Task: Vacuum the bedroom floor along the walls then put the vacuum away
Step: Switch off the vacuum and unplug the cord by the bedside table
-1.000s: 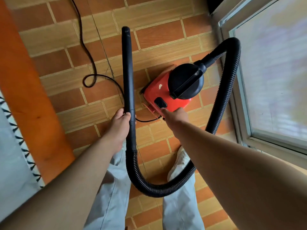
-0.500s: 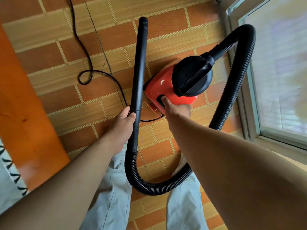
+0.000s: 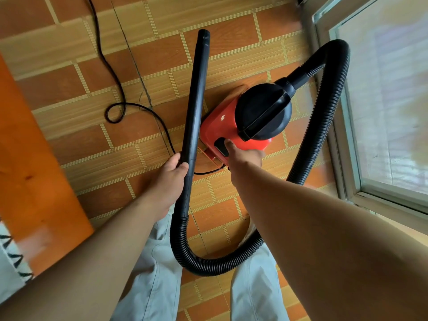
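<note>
**Vacuum parked by the window, wand in hand**

The red vacuum point(image 3: 222, 128) sits on the tile floor point(image 3: 150, 54), near the window frame point(image 3: 342, 158) that runs down the right edge. An orange board point(image 3: 30, 158) closes off the left side. Between them lies a broad strip of bare tile, crossed only by the cord point(image 3: 111, 72), which loops once and runs to the vacuum's rear. The hose point(image 3: 324, 126) arcs from the vacuum's top out toward the window, then curves back low between the person's legs and up into the wand point(image 3: 195, 98). The wand points up and away, its tip off the floor and its lower part just beside the vacuum.

The left hand point(image 3: 170, 179) grips the wand near its lower end, fingers and thumb wrapped round it. The right hand point(image 3: 243, 158) reaches to the vacuum's rear, one straight finger on the black switch point(image 3: 221, 147), the others folded back and holding nothing visible.
</note>
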